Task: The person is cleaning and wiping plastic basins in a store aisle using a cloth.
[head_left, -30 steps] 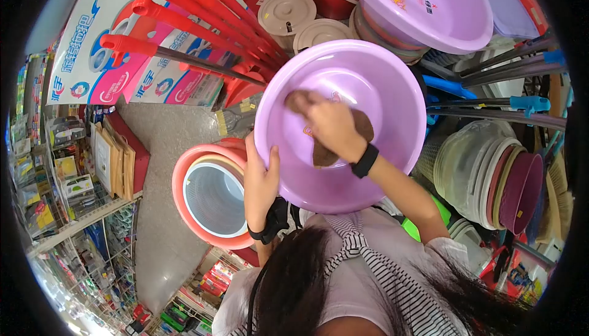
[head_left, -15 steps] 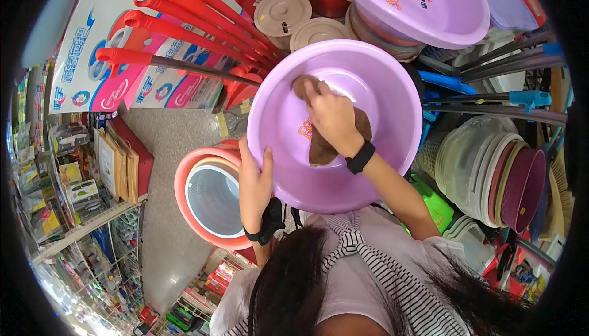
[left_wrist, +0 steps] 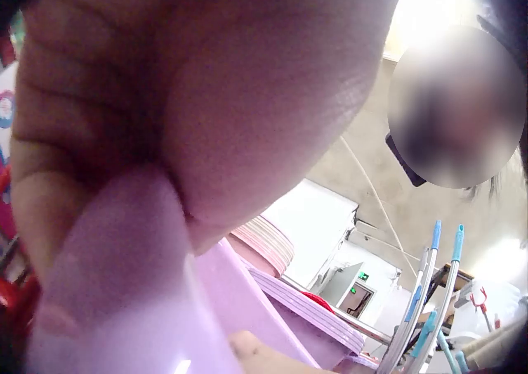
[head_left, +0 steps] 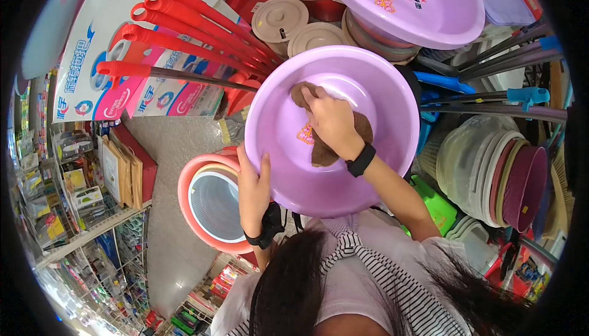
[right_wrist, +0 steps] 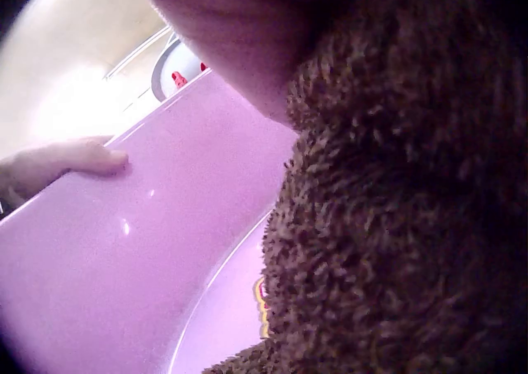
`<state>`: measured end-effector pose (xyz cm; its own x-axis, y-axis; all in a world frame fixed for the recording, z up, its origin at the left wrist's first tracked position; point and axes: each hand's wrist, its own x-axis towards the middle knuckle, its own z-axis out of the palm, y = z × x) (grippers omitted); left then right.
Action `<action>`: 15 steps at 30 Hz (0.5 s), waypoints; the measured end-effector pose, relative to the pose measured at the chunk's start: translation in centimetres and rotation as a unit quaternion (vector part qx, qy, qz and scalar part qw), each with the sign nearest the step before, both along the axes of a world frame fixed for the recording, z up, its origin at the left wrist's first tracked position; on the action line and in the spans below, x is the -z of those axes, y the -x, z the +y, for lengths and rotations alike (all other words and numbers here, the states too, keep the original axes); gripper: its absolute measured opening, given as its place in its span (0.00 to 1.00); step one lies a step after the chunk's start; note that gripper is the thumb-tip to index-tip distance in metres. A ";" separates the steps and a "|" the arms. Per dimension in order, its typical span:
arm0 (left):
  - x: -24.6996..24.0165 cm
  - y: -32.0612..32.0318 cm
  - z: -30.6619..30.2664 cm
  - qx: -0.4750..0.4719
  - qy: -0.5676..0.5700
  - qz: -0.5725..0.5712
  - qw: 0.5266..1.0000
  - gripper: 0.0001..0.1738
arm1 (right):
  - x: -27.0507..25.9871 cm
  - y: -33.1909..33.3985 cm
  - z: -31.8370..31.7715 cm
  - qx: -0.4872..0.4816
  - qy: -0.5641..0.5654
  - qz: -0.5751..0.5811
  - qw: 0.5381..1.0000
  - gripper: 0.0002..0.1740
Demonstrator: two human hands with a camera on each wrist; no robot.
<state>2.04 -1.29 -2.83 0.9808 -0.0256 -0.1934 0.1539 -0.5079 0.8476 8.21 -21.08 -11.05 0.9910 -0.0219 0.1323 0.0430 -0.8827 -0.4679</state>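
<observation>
The right hand (head_left: 331,121) is lying flat inside the purple basin (head_left: 380,96), fingers stretched out and close together, and is pressing a brown cloth (head_left: 320,152) against the inner wall. The cloth is showing beyond the fingertips and again below the wrist. In the right wrist view its pile is sitting directly under the palm, against the basin surface just above a small printed label.

The left hand (head_left: 253,189) is clamping the basin's lower left rim, with the thumb lying over the inner face and the fingers passing behind the outer wall. The basin is being held tilted in the air, supported only by the hands, with its opening facing the person.

A pink bucket stack (head_left: 187,176) is standing on the floor just below the left hand. Red mop handles (head_left: 184,26) are slanting across from the upper left, ending near the basin's rim. A second purple basin (head_left: 429,11) is resting above, beside beige lids (head_left: 279,15). Stacked bowls (head_left: 491,176) are leaning at the right.
</observation>
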 end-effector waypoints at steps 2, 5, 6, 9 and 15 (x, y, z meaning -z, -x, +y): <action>-0.3 0.1 -0.1 -0.009 -0.002 0.009 1.000 0.23 | -0.6 0.3 0.5 -0.045 -0.012 -0.050 0.998 0.18; 0.0 0.4 0.2 -0.011 -0.015 0.003 1.000 0.23 | -0.9 0.0 -0.9 -0.011 0.006 -0.018 1.000 0.19; 0.1 0.5 0.3 -0.014 -0.019 -0.008 1.000 0.23 | -1.0 0.0 -1.5 0.026 0.051 0.013 0.998 0.18; 0.6 0.5 0.7 -0.018 -0.017 -0.014 1.000 0.24 | -1.1 0.0 -2.3 0.055 0.040 0.026 0.997 0.17; -0.1 0.4 0.4 -0.031 -0.014 0.012 0.999 0.22 | -0.8 0.0 0.6 -0.027 0.028 -0.017 0.999 0.13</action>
